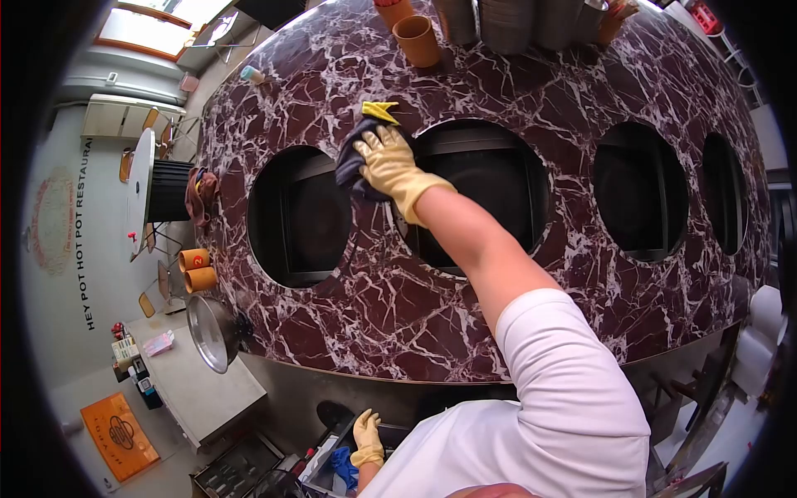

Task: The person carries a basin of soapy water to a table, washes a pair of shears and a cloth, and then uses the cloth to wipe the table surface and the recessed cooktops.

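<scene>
My right hand (pixel 388 163), in a cream rubber glove, presses a dark grey cloth (pixel 353 166) with a yellow corner onto the dark red, white-veined marble countertop (pixel 398 324). The fingers lie over the bunched cloth, between two round cut-outs: the left opening (pixel 307 216) and the wider middle opening (pixel 490 187). My forearm crosses that middle opening and hides part of it. Low in the view hangs my left hand (pixel 367 436), gloved alike, its fingers slightly apart with nothing seen in them. A blue cloth (pixel 342 469) is close beside it.
Two further round openings (pixel 641 191) lie to the right. Orange cups (pixel 417 41) and metal containers (pixel 506 25) stand at the far edge. By the left edge are more orange cups (pixel 198 280), a metal bowl (pixel 212 332) and a brown cloth (pixel 201 197).
</scene>
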### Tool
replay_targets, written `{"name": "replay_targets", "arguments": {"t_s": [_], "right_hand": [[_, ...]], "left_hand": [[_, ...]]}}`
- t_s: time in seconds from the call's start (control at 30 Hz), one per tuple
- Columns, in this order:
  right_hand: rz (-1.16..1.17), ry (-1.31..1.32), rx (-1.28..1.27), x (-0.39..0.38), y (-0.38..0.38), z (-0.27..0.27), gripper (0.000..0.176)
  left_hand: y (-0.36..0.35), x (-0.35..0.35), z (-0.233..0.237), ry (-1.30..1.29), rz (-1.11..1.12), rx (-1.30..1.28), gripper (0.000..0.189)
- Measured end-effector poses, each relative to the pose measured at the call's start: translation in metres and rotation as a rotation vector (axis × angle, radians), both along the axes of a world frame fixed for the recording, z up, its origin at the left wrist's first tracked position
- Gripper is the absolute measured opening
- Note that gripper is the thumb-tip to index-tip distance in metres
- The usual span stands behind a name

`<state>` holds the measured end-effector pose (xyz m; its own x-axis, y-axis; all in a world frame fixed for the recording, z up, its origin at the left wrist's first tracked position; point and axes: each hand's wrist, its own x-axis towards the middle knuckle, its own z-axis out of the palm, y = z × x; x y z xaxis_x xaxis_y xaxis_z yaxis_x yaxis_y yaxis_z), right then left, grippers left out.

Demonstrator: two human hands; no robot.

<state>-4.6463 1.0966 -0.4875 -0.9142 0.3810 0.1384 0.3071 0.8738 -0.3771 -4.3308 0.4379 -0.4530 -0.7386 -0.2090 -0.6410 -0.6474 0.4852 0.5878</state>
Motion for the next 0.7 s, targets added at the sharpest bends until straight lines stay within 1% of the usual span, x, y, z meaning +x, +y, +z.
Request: {"name": "replay_targets", "arguments": {"t_s": [0.03,0.07,0.1,0.13,0.17,0.2,0.23,0.27,0.3,0.33,0.37,0.43,0.5,0.57,0.63,0.67,0.7], "right_hand": [[-0.020,-0.008,0.005,-0.002,0.034,0.000,0.068],[-0.100,-0.037,0.009,0.000,0.069,-0.006,0.068],[-0.172,-0.063,0.015,0.007,0.102,-0.009,0.067],[-0.209,-0.099,0.049,0.025,0.134,-0.010,0.065],[-0.245,-0.138,0.084,0.054,0.164,-0.008,0.063],[-0.251,-0.141,0.084,0.085,0.190,-0.006,0.063],[-0.255,-0.147,0.081,0.121,0.206,-0.003,0.062],[-0.273,-0.153,0.088,0.159,0.213,0.001,0.062],[-0.294,-0.156,0.100,0.198,0.217,0.005,0.062],[-0.297,-0.151,0.087,0.236,0.216,0.000,0.063],[-0.301,-0.133,0.083,0.269,0.214,-0.005,0.065],[-0.266,-0.201,0.065,0.332,0.190,-0.003,0.069],[-0.242,-0.187,0.055,0.387,0.144,-0.001,0.073],[-0.219,-0.202,0.093,0.432,0.088,0.000,0.075],[-0.229,-0.234,0.096,0.455,0.026,-0.005,0.081],[-0.190,-0.198,0.163,0.464,-0.008,-0.017,0.081],[-0.153,-0.244,0.133,0.466,-0.045,-0.011,0.081]], "left_hand": [[-0.005,0.012,-0.001,-0.007,-0.012,-0.018,0.032],[-0.012,0.024,-0.001,-0.029,-0.015,-0.021,0.032],[-0.020,0.036,0.000,-0.121,0.071,-0.087,0.033],[-0.025,0.049,-0.002,-0.212,0.161,-0.151,0.034],[-0.027,0.062,-0.003,-0.233,0.167,-0.153,0.034],[-0.031,0.076,-0.003,-0.284,0.230,-0.147,0.036],[-0.037,0.092,0.000,-0.337,0.294,-0.145,0.037],[-0.040,0.105,-0.003,-0.366,0.272,-0.160,0.040],[-0.054,0.119,-0.015,-0.399,0.261,-0.104,0.044],[-0.062,0.131,-0.018,-0.417,0.262,-0.105,0.044],[-0.064,0.138,-0.029,-0.420,0.196,-0.091,0.045],[-0.059,0.144,-0.055,-0.407,0.065,-0.056,0.046],[-0.057,0.149,-0.068,-0.388,-0.063,-0.031,0.047],[-0.049,0.148,-0.077,-0.388,0.131,0.071,0.049],[-0.042,0.153,-0.078,-0.362,0.242,0.089,0.048],[-0.042,0.153,-0.077,-0.336,0.229,0.100,0.048],[-0.048,0.156,-0.073,-0.312,0.213,0.108,0.047]]}}
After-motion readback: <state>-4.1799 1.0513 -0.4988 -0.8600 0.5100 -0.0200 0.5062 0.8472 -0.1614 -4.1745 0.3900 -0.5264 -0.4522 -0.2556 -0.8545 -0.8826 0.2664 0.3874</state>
